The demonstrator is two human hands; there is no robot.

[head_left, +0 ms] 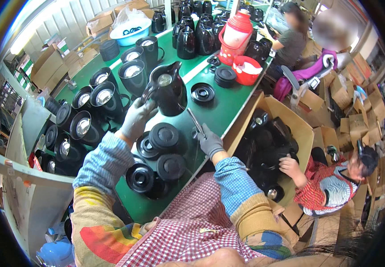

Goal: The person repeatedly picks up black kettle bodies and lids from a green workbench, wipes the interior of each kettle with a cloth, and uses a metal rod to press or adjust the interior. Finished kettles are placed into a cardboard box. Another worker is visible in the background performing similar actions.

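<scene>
My gloved left hand (138, 118) is closed round the handle of a glossy black jug (171, 94). The jug stands upright over the green tabletop, its spout toward the far right. In my gloved right hand (210, 141) is a slim metal rod-like tool (194, 118), its tip close to the jug's lower side. Whether the tip touches the jug I cannot tell. Just below the jug, several round black lids (165, 135) lie grouped on the table, some on top of others. Another black lid (202, 92) lies right of the jug.
Black jugs with shiny liners (103, 95) crowd the green table's (128, 209) left side. Farther off stand a red-and-white thermos (237, 34), a red tub (247, 70) and a blue basin (131, 34). A cardboard box (306, 129) of black parts sits at right, where a co-worker's hand (290, 167) reaches in.
</scene>
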